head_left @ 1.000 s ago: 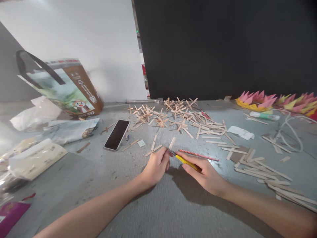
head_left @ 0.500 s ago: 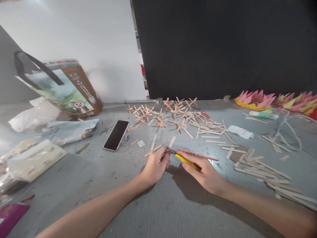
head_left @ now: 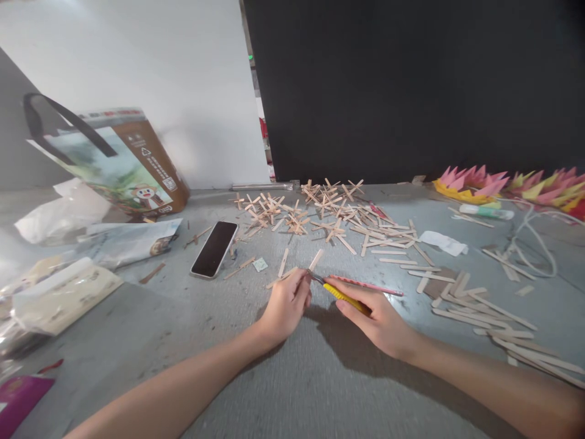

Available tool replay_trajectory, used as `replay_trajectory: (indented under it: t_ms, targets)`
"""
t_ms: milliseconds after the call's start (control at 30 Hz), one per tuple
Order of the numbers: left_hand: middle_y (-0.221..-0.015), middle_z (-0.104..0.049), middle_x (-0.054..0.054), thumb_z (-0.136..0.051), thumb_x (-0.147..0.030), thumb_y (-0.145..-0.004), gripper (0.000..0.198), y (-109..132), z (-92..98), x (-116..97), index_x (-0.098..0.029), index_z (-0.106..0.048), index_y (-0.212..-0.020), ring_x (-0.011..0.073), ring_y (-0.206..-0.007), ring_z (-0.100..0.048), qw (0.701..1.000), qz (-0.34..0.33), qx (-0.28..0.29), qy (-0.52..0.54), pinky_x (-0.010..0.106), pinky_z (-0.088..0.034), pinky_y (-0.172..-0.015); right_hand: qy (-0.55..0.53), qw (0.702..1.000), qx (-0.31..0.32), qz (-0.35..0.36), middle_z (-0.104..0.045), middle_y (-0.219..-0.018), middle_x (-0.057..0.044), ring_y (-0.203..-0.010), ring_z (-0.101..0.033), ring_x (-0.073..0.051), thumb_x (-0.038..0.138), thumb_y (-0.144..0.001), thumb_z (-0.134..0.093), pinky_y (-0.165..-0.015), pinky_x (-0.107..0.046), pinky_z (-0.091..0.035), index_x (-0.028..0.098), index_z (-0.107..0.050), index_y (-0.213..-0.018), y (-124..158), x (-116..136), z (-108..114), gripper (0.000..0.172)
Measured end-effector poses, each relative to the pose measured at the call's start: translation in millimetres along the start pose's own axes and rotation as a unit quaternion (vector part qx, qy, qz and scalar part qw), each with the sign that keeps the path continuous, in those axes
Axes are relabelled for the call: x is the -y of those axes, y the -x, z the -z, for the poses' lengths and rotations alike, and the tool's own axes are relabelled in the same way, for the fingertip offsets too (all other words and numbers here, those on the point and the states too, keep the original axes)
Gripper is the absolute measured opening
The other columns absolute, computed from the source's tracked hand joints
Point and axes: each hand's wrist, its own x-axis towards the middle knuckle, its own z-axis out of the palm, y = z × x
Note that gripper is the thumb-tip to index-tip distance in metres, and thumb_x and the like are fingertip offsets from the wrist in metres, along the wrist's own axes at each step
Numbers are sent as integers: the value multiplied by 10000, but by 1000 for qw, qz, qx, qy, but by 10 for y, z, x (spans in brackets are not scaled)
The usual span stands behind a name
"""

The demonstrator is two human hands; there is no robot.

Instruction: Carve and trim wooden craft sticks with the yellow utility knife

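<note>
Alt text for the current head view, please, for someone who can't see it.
A right hand holds a yellow knife, its tip at a wooden stick in the left hand, at a gray table. More sticks lie beyond and to the right; a phone lies left.

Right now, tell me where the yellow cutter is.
In the head view, the yellow cutter is just right of centre, in the right hand, its metal end by the wooden stick in the left hand.
</note>
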Motion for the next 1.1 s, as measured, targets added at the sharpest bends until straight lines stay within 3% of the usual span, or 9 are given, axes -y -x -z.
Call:
replay_trajectory:
  t_ms: [167,300,367,467,567,667,900,1100]
  targets:
    - [-624,-575,-32,-397,-375,-1077,348,31,16,11,-211,-496,-787,98,-520,-508,999,-23,-11,-26,219,-394,-555,-17,1000,11,-19,-518,-1595,-57,-1493,-471,-284,487,-1065,-510,-1255,-514,-371,283,-528,-1538,2,38,10,515]
    - [-689,-635,-7,-349,-370,-1096,361,56,15,52,-201,-561,-858,95,-528,-519,997,-42,-27,-63,217,-404,-560,-31,999,20,-21,-610,-1514,-75,-1478,-481,-303,513,-1057,-513,-1227,-510,-394,273,-573,-1505,-34,64,25,512]
    - [-734,-665,2,-329,-343,-1099,326,61,7,83,-197,-584,-959,93,-525,-524,996,-46,-25,-67,213,-408,-554,-37,999,22,-29,-703,-1386,-86,-1392,-559,-296,518,-1060,-504,-1170,-480,-450,278,-576,-1503,-48,63,32,509]
    - [-785,-687,6,-337,-271,-1083,244,63,-1,127,-199,-567,-1050,88,-521,-519,995,-57,-18,-75,204,-410,-550,-30,998,21,-42,-775,-1081,-71,-1089,-671,-250,527,-1066,-487,-1009,-414,-529,276,-563,-1515,-49,49,37,520]
    - [-814,-692,10,-346,-208,-1056,205,63,5,149,-200,-551,-1055,85,-519,-512,994,-66,-10,-88,201,-405,-544,-33,998,19,-60,-697,-873,-25,-785,-594,-172,545,-1063,-487,-785,-320,-528,264,-557,-1523,-33,25,34,543]
    - [-835,-699,18,-337,-180,-1044,207,61,20,139,-196,-542,-1068,90,-535,-532,993,-70,8,-91,207,-414,-553,-58,995,16,-78,-598,-781,2,-647,-468,-129,549,-1061,-486,-618,-257,-438,246,-554,-1527,-14,0,24,560]
    - [-828,-711,26,-340,-170,-1040,227,72,26,104,-199,-553,-1115,123,-625,-625,988,-77,43,-123,225,-453,-613,-69,995,6,-79,-558,-769,-10,-633,-435,-128,558,-1047,-502,-532,-234,-369,229,-640,-1449,3,-16,13,538]
    - [-826,-721,23,-354,-176,-1041,265,67,0,122,-202,-572,-1189,122,-592,-627,990,-58,43,-121,221,-448,-594,-76,994,13,-79,-528,-762,-5,-610,-380,-121,556,-1055,-487,-499,-221,-310,244,-560,-1526,-9,-13,12,569]
